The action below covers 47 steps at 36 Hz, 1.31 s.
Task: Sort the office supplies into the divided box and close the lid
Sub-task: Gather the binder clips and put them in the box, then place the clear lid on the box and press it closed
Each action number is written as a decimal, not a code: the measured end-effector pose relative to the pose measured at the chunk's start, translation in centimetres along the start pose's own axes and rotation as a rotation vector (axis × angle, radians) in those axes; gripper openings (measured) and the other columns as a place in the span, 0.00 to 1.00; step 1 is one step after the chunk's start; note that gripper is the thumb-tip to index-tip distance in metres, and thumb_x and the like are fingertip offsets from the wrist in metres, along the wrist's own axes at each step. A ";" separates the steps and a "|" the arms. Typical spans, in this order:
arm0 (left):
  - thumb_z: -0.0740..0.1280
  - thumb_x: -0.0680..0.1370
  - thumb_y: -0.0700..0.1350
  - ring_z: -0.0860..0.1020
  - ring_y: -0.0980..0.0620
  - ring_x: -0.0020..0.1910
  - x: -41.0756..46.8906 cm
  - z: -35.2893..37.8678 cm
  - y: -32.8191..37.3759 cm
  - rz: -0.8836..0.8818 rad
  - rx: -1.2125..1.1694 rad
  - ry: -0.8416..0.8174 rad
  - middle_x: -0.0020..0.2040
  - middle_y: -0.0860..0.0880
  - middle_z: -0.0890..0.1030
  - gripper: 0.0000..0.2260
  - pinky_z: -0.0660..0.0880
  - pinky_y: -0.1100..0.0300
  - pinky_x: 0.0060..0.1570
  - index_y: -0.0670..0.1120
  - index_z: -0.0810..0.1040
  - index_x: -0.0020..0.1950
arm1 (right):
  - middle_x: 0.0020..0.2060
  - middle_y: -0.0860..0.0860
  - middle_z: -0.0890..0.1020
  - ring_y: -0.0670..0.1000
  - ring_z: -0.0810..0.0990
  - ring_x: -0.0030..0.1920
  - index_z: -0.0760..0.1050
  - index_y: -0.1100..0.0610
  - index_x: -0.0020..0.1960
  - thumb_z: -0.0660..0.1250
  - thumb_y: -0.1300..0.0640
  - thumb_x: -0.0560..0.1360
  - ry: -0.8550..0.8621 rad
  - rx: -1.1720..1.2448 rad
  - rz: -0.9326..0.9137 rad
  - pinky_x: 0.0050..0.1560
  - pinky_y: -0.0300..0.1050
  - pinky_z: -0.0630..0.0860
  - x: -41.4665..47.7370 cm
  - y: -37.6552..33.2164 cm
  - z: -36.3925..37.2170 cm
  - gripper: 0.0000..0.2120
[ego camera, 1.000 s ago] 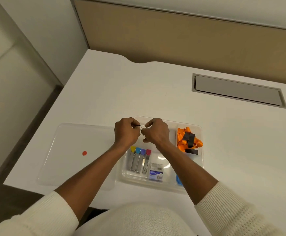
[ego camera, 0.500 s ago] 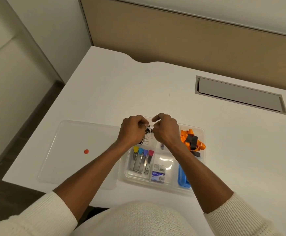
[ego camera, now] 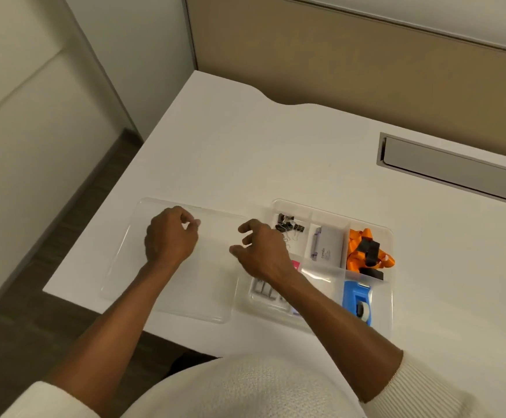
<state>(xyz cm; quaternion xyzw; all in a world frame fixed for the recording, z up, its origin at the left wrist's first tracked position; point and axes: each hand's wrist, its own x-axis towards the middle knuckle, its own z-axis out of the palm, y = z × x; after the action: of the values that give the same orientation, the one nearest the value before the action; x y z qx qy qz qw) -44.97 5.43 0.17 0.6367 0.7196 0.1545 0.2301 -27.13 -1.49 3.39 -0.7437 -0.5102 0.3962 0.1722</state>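
Note:
The clear divided box (ego camera: 391, 236) lies open on the white desk. Its compartments hold black binder clips (ego camera: 287, 224), a purple and white staple box (ego camera: 325, 245), an orange lanyard (ego camera: 363, 251), a blue tape dispenser (ego camera: 356, 300) and lead tubes (ego camera: 264, 289) partly hidden under my right forearm. The clear lid (ego camera: 185, 300) lies flat to the left of the box. My left hand (ego camera: 170, 238) is over the lid near its far edge, fingers loosely curled, holding nothing. My right hand (ego camera: 260, 253) hovers at the box's left edge with fingers spread and empty.
The desk's front edge (ego camera: 73, 294) and left corner run close to the lid, with the floor beyond. A grey cable hatch (ego camera: 456, 164) is set into the desk at the back right. A tan partition (ego camera: 366, 55) stands behind the desk.
Both hands have left the binder clips in the far-left compartment and moved left. My left hand is now over the lid, my right at the box's left edge.

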 end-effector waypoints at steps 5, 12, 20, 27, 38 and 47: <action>0.74 0.77 0.55 0.74 0.37 0.66 1.3 -0.8 -4.2 -0.170 0.190 -0.048 0.66 0.38 0.76 0.26 0.76 0.43 0.59 0.40 0.75 0.67 | 0.63 0.62 0.78 0.62 0.78 0.63 0.61 0.61 0.75 0.75 0.47 0.73 -0.156 -0.113 0.105 0.58 0.50 0.76 -0.2 -1.2 4.1 0.39; 0.70 0.76 0.66 0.68 0.33 0.73 2.3 -0.3 -7.0 -0.274 0.300 -0.160 0.74 0.34 0.68 0.43 0.70 0.38 0.70 0.36 0.63 0.76 | 0.76 0.76 0.44 0.74 0.39 0.78 0.42 0.61 0.80 0.77 0.44 0.72 -0.262 -0.152 0.248 0.79 0.65 0.51 -0.1 -2.1 7.6 0.55; 0.72 0.73 0.67 0.64 0.33 0.75 3.5 0.0 -7.8 -0.328 0.310 -0.164 0.75 0.35 0.64 0.46 0.68 0.34 0.68 0.37 0.60 0.76 | 0.70 0.62 0.64 0.63 0.58 0.74 0.53 0.56 0.77 0.77 0.46 0.70 -0.032 0.011 0.283 0.72 0.60 0.67 -0.2 -2.4 9.5 0.46; 0.75 0.70 0.67 0.59 0.31 0.77 5.7 -1.6 -8.7 -0.386 0.306 -0.175 0.77 0.33 0.61 0.48 0.62 0.29 0.70 0.39 0.62 0.77 | 0.69 0.57 0.63 0.58 0.63 0.72 0.57 0.51 0.76 0.80 0.43 0.66 0.072 0.290 0.317 0.70 0.58 0.71 -0.3 -3.0 9.1 0.47; 0.77 0.66 0.69 0.63 0.31 0.74 6.9 -3.8 -8.2 -0.341 0.219 -0.054 0.74 0.32 0.64 0.48 0.69 0.31 0.65 0.38 0.67 0.72 | 0.73 0.55 0.60 0.59 0.66 0.74 0.59 0.48 0.79 0.77 0.39 0.67 0.172 0.243 0.163 0.72 0.60 0.69 -1.9 -4.3 6.7 0.46; 0.76 0.69 0.68 0.67 0.34 0.68 4.2 -2.1 -1.1 -0.190 0.140 -0.067 0.68 0.35 0.68 0.43 0.74 0.38 0.59 0.38 0.69 0.70 | 0.73 0.55 0.63 0.57 0.63 0.74 0.67 0.46 0.74 0.77 0.38 0.66 0.434 0.160 0.130 0.71 0.59 0.69 -3.6 -1.2 1.0 0.40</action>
<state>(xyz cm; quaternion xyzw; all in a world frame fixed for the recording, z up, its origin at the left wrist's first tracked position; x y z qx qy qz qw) -47.42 9.60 0.83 0.5848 0.7777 0.0601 0.2225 -29.22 -4.37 5.03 -0.8265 -0.3794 0.2767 0.3104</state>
